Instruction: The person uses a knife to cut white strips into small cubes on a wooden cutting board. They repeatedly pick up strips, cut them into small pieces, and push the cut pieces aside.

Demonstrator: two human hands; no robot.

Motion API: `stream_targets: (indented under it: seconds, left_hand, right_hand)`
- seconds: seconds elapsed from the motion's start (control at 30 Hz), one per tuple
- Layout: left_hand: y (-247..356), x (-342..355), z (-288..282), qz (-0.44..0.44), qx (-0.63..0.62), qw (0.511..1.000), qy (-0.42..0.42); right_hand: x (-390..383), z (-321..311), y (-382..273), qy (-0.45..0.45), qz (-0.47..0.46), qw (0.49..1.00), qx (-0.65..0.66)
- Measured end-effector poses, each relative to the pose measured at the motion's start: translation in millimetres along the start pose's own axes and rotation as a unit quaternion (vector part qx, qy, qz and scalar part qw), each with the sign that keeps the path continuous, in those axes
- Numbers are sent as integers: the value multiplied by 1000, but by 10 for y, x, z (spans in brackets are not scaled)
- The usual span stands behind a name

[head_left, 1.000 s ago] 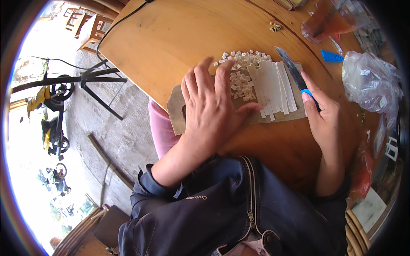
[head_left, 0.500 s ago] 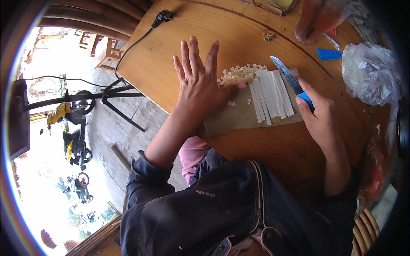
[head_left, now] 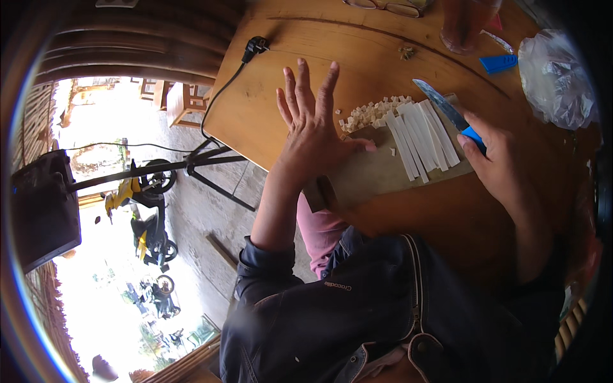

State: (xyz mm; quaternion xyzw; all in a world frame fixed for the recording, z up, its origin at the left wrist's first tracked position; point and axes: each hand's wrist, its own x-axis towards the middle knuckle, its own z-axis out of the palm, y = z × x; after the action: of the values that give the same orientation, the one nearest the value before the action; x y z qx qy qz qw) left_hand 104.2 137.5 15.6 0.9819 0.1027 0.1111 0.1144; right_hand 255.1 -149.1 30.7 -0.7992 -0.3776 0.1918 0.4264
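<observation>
- Left hand (head_left: 313,137): we see its fingers spread, thumb held out toward the cubes (head_left: 377,115); we cannot tell whether it touches the board (head_left: 367,175) beneath.
- Right hand (head_left: 497,156): we find it wrapped around the blue handle of the knife (head_left: 442,103), whose blade points away from the body.
- Strips (head_left: 421,140): we note them side by side on the board's right part, near the blade.
- Cubes: we see them heaped along the board's far edge, with a small piece (head_left: 393,152) apart, left of the strips.
- Table (head_left: 281,89): we see a black plug (head_left: 257,46) at far left.
</observation>
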Motion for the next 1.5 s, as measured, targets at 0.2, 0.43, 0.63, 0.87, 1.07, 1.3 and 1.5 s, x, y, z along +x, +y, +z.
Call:
stream_targets:
  seconds: [0.2,0.43,0.63,0.87,1.07,1.3,1.5]
  left_hand:
    - [19,147,-49,14,-46,999,-25]
    - [320,93,39,41,-58,996,-53]
    - [88,163,-3,-25,20,999,7]
    - [104,142,-97,-3,-93,994,-58]
    - [1,186,-57,-17,-51,998,-41]
    - [192,280,3,32,-71,996,-52]
    - [-4,280,36,-4,-33,999,-8]
  right_hand:
    - [18,-18,-58,-6,3,1000,21]
    - [-2,85,172,35,-59,998,8]
    - [41,-27,-118,-29,17,999,29]
    - [16,24,-30,3,-12,1000,26]
    - [35,21,-85,-5,4,1000,16]
    - [25,-10,-113,-5,4,1000,-2]
    - [13,18,-99,6,5,1000,-11]
